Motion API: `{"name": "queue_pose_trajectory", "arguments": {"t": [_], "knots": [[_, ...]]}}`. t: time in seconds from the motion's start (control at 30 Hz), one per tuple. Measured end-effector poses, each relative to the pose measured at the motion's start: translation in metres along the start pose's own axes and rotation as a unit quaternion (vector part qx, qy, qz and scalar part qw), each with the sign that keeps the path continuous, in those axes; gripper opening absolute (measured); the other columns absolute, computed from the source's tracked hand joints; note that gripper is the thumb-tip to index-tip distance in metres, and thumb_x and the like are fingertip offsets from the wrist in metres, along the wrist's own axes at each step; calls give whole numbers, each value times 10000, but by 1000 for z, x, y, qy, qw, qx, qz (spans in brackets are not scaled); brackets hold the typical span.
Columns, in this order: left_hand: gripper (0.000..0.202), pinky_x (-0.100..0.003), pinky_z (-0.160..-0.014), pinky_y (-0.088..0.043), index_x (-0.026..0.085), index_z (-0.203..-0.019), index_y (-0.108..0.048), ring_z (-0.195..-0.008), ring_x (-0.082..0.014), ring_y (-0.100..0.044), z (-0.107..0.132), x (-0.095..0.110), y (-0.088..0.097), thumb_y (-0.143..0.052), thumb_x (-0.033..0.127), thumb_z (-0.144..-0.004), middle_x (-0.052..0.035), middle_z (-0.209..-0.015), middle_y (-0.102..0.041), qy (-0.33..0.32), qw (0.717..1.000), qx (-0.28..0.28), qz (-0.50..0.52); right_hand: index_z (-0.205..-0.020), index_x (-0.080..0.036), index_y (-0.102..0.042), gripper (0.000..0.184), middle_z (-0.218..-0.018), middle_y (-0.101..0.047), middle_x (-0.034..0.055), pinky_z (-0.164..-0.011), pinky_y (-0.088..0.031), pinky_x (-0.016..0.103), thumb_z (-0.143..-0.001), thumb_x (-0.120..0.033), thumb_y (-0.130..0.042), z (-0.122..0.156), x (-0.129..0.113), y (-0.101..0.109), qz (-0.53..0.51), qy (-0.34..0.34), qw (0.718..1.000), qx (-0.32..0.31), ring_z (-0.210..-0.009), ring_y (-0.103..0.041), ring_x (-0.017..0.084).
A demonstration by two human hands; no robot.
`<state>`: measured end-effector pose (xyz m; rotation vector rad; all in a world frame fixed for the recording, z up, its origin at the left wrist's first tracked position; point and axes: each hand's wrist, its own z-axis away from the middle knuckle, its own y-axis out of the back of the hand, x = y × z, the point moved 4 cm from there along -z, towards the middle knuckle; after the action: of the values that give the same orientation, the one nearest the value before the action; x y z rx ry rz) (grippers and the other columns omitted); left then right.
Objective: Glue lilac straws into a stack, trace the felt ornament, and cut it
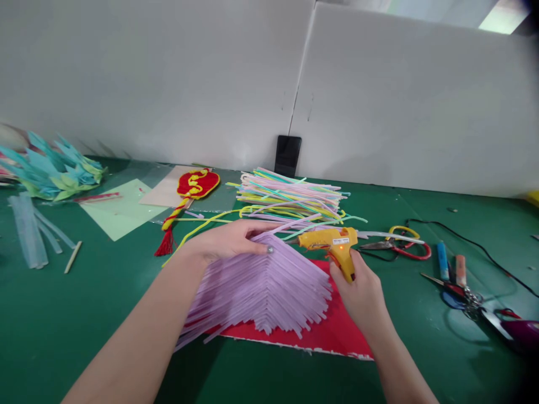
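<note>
A fan-shaped piece of lilac pipe cleaners [269, 289] lies on a red sheet [332, 334] in front of me. My left hand [229, 240] rests flat on its top edge, fingers stretched toward the tip. My right hand [362, 292] is closed round the handle of a yellow glue gun [330, 241]. The gun's nozzle points left at the top of the lilac piece, close to my left fingertips.
A pile of pastel pipe cleaners [290, 199] lies behind. Scissors [400, 244], a black cord [475, 244], pens [450, 266] and a second pair of scissors [463, 292] sit right. A red ornament [196, 185], glue sticks [29, 233] and teal leaves [54, 168] lie left on the green table [84, 303]. A phone [288, 156] leans on the white wall.
</note>
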<state>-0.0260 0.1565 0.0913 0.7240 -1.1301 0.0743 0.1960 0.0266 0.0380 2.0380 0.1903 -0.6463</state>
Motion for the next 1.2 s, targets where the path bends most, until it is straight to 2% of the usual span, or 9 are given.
{"name": "queue_pose_trajectory", "arguments": {"t": [0.47,0.63,0.83,1.0,1.2], "knots": [[603,-327,-1102,-302,320,-1392,-441,-1328,-223,-422,3,-6,8,-632,395,-825,25,-1472,-432,-21,999,15,-42,-929,-186,-554,325,-744,-626,65,-549,-399,291,-862,-482,-438,-1,4,0,12,-6,1000,-5,-585,-535,181],[592,-313,-1105,-290,302,-1382,-457,-1329,-208,-421,3,-3,8,-638,391,-826,17,-1451,-462,-20,999,13,-35,-969,-177,-557,344,-793,-641,86,-566,-412,294,-865,-486,-448,0,4,0,14,-6,1000,2,-628,-563,193],[589,-320,-1089,-322,278,-1371,-472,-1328,-216,-423,0,-1,3,-642,347,-811,4,-1446,-468,-11,1000,-4,-12,-938,-185,-553,326,-740,-625,61,-548,-401,289,-863,-482,-442,0,0,0,7,1,1000,1,-575,-525,172],[600,-307,-1090,-322,274,-1377,-465,-1338,-208,-410,-1,0,0,-638,309,-803,5,-1465,-441,-11,1000,-10,-4,-933,-188,-551,311,-747,-628,66,-556,-402,294,-858,-473,-451,0,-1,0,1,-2,1000,3,-584,-531,176],[580,-301,-1081,-329,266,-1350,-500,-1320,-211,-435,-2,4,-2,-644,291,-788,8,-1443,-471,7,1000,-8,-13,-931,-173,-556,326,-766,-632,83,-570,-412,302,-854,-471,-449,0,-2,0,-2,-3,1000,3,-615,-553,189]]}}
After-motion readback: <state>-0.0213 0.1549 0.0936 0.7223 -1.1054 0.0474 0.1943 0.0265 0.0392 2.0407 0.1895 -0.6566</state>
